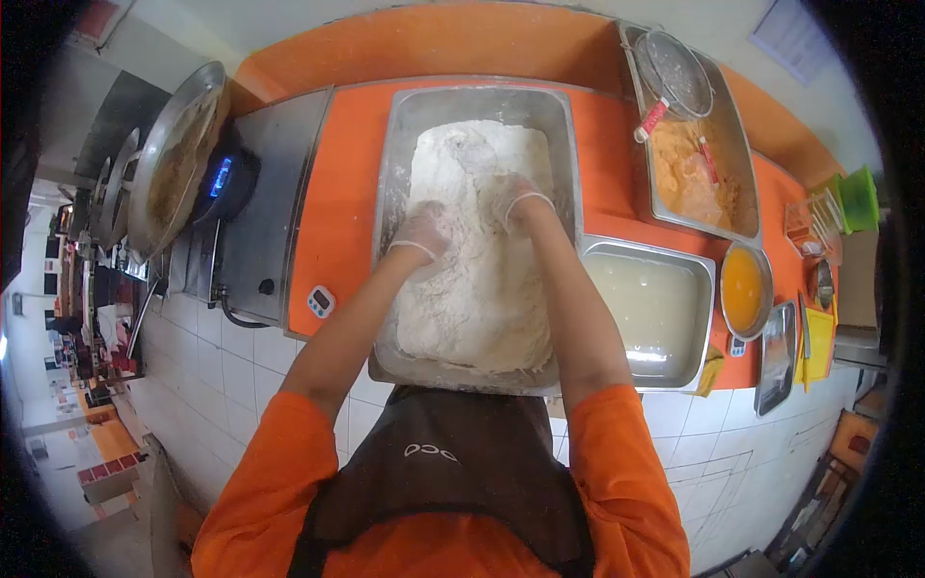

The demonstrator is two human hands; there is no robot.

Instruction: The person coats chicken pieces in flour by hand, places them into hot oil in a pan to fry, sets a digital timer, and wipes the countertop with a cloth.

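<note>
A large metal tray holds a deep bed of white flour. My left hand, in a thin clear glove, is sunk partly into the flour on the left side; its fingers are buried or coated. On the right side, my right hand, gloved too, reaches into the flour with its fingers mostly hidden. Between and above the hands, a flour-covered lump lies near the far end of the tray; what it is cannot be made out.
A wide pan sits on a burner at the left. A timer lies by the tray. To the right are a tray of pale liquid, a bowl of orange liquid, and a tray of orange food with a strainer.
</note>
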